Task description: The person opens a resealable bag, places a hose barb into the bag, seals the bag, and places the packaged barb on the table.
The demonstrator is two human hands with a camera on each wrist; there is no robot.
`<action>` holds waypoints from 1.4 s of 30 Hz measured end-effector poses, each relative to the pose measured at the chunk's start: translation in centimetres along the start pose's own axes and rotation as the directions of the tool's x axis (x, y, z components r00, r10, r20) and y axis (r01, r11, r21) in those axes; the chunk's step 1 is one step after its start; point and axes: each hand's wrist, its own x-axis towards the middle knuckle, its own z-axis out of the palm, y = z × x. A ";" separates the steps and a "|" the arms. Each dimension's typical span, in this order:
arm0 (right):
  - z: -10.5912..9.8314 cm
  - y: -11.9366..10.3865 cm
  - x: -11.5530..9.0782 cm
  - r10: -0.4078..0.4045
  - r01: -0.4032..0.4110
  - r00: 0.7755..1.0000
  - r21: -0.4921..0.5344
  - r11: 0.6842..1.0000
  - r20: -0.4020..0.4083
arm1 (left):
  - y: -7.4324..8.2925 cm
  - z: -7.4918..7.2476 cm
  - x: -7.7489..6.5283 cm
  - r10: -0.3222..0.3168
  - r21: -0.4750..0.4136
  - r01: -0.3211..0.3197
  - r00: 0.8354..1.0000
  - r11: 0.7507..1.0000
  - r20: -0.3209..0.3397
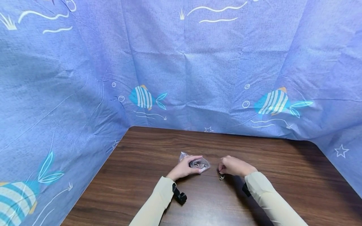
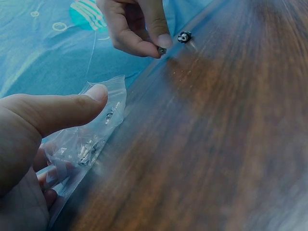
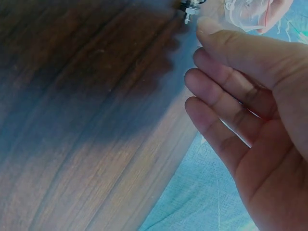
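Note:
A clear plastic zip bag [image 1: 205, 165] with several small shiny metal parts inside lies in my left hand [image 1: 184, 168]. In the left wrist view the thumb lies over the front of the bag, with the other fingers curled behind it. To its right, my right hand [image 1: 234, 165] pinches a tiny metal part [image 2: 162, 50] between thumb and index finger, low over the table. Close to those fingertips, small metal parts [image 1: 222, 177] rest on the wood. Their exact kind is too small to tell. In the right wrist view the remaining three fingers are loosely bent.
The brown wood-grain table [image 1: 147, 157] extends around both hands. Behind it and along the left hangs a blue fabric curtain [image 1: 212, 78] printed with fish, meeting the table's edges. A black wrist mount [image 1: 179, 195] is strapped at the left cuff.

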 end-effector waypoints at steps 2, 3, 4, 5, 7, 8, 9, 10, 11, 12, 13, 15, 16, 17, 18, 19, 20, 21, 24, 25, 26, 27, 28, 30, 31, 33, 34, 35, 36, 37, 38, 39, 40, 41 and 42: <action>-0.1 0.0 0.1 0.007 -0.007 1.000 -0.005 1.000 -0.005 | 0.0 0.0 0.0 0.004 -0.007 -0.004 1.000 1.000 0.000; -0.2 -0.1 0.2 0.009 -0.009 1.000 -0.009 1.000 -0.007 | 0.0 0.0 0.0 0.005 -0.010 -0.005 1.000 1.000 0.001; -0.3 -0.1 0.2 0.007 -0.007 1.000 -0.014 1.000 -0.012 | 0.0 0.0 0.0 0.006 -0.012 -0.006 1.000 1.000 0.001; -0.4 -0.1 0.3 0.001 -0.002 1.000 -0.017 1.000 -0.017 | 0.1 -0.1 0.0 0.005 -0.015 -0.005 1.000 1.000 0.002; -0.6 -0.2 0.5 -0.006 0.005 1.000 -0.021 1.000 -0.027 | 0.0 -0.1 0.0 0.007 -0.020 -0.007 1.000 1.000 0.003; -0.7 -0.2 0.6 -0.016 0.015 0.999 -0.026 1.000 -0.036 | 0.0 -0.1 0.0 0.008 -0.019 -0.008 1.000 1.000 0.004; -0.8 -0.2 0.7 -0.026 0.024 0.999 -0.033 0.999 -0.045 | -0.1 0.0 0.0 0.010 -0.017 -0.010 1.000 1.000 0.004; -0.8 -0.2 0.8 -0.037 0.035 0.998 -0.038 0.999 -0.055 | -0.1 0.0 0.1 0.015 -0.016 -0.015 1.000 1.000 0.004; -0.9 -0.2 0.9 -0.037 0.035 0.997 -0.040 0.999 -0.060 | -0.1 0.0 0.1 0.017 -0.019 -0.017 1.000 1.000 0.005; -0.9 -0.3 1.0 -0.037 0.034 0.997 -0.042 0.999 -0.066 | -0.1 0.0 0.1 0.020 -0.019 -0.019 1.000 1.000 0.006; -1.0 -0.3 1.2 -0.038 0.034 0.997 -0.046 0.998 -0.072 | -0.1 0.0 0.1 0.021 -0.021 -0.021 1.000 1.000 0.007; -1.2 -0.4 1.4 -0.036 0.032 0.996 -0.053 0.998 -0.081 | 0.0 -0.1 0.1 0.025 -0.023 -0.025 1.000 0.999 0.009; -1.2 -0.5 1.6 -0.032 0.027 0.996 -0.056 0.998 -0.083 | 0.0 -0.1 0.0 0.022 -0.024 -0.022 1.000 0.999 0.010; -1.3 -0.6 1.7 -0.026 0.021 0.996 -0.058 0.998 -0.085 | 0.1 -0.1 0.0 0.020 -0.024 -0.020 1.000 1.000 0.011; -1.4 -0.7 1.9 -0.025 0.020 0.996 -0.061 0.998 -0.088 | 0.1 -0.1 0.0 0.017 -0.023 -0.017 1.000 1.000 0.012; -1.4 -0.8 2.0 -0.027 0.021 0.995 -0.064 0.998 -0.092 | 0.1 -0.1 0.0 0.018 -0.022 -0.018 1.000 1.000 0.012; -1.5 -0.9 2.1 -0.033 0.026 0.995 -0.069 0.997 -0.095 | 0.1 -0.1 0.0 0.017 -0.024 -0.016 1.000 1.000 0.013; -1.6 -1.0 2.3 -0.030 0.024 0.995 -0.071 0.997 -0.095 | 0.1 -0.1 0.0 0.014 -0.026 -0.014 1.000 1.000 0.014; -1.7 -1.2 2.7 -0.040 0.033 0.994 -0.068 0.997 -0.098 | 0.1 -0.1 0.0 0.013 -0.029 -0.012 1.000 1.000 0.013; -1.7 -1.3 2.8 -0.043 0.036 0.994 -0.068 0.997 -0.099 | 0.1 -0.1 0.0 0.012 -0.029 -0.011 1.000 1.000 0.013; -1.7 -1.3 2.9 -0.046 0.039 0.994 -0.068 0.997 -0.099 | 0.1 -0.1 0.0 0.007 -0.028 -0.007 1.000 1.000 0.013; -1.8 -1.4 3.0 -0.043 0.036 0.994 -0.067 0.997 -0.099 | 0.1 -0.1 0.0 0.004 -0.026 -0.004 1.000 1.000 0.012; -1.8 -1.4 3.1 -0.046 0.039 0.994 -0.067 0.997 -0.101 | 0.0 -0.1 0.0 0.002 -0.025 -0.002 1.000 1.000 0.011; -1.8 -1.5 3.3 -0.051 0.043 0.993 -0.071 0.997 -0.107 | 0.1 -0.1 0.0 -0.003 -0.028 0.003 1.000 1.000 0.009; -1.9 -1.5 3.4 -0.052 0.044 0.993 -0.072 0.996 -0.111 | 0.1 -0.1 0.0 -0.005 -0.026 0.005 1.000 1.000 0.007; -1.9 -1.6 3.5 -0.048 0.040 0.992 -0.073 0.997 -0.115 | 0.1 -0.1 0.0 -0.011 -0.026 0.012 1.000 1.000 0.005; -1.9 -1.6 3.6 -0.048 0.039 0.992 -0.075 0.996 -0.118 | 0.1 -0.1 0.0 -0.014 -0.024 0.014 1.000 1.000 0.006; -1.8 -1.6 3.7 -0.049 0.040 0.992 -0.077 0.996 -0.120 | 0.0 -0.1 0.0 -0.017 -0.022 0.017 1.000 1.000 0.006; -1.8 -1.6 3.8 -0.048 0.038 0.992 -0.079 0.996 -0.120 | 0.0 -0.1 0.0 -0.023 -0.021 0.023 1.000 1.000 0.008; -1.8 -1.7 3.9 -0.044 0.035 0.992 -0.081 0.996 -0.117 | 0.0 0.0 0.0 -0.025 -0.019 0.026 1.000 0.999 0.009; -1.8 -1.7 4.0 -0.043 0.033 0.992 -0.082 0.996 -0.115 | 0.0 0.0 0.0 -0.030 -0.017 0.030 1.000 0.999 0.011; -1.8 -1.8 4.1 -0.046 0.037 0.992 -0.083 0.996 -0.113 | 0.1 0.0 0.0 -0.033 -0.018 0.033 0.999 0.999 0.012; -1.8 -1.8 4.2 -0.048 0.039 0.993 -0.083 0.996 -0.112 | 0.1 0.0 0.0 -0.034 -0.017 0.034 0.999 0.999 0.011; -1.8 -1.9 4.3 -0.049 0.040 0.993 -0.082 0.996 -0.110 | 0.1 0.0 0.0 -0.034 -0.017 0.034 0.999 0.999 0.011; -1.9 -2.0 4.3 -0.049 0.040 0.993 -0.080 0.996 -0.107 | 0.1 0.0 -0.1 -0.035 -0.016 0.035 0.999 0.999 0.010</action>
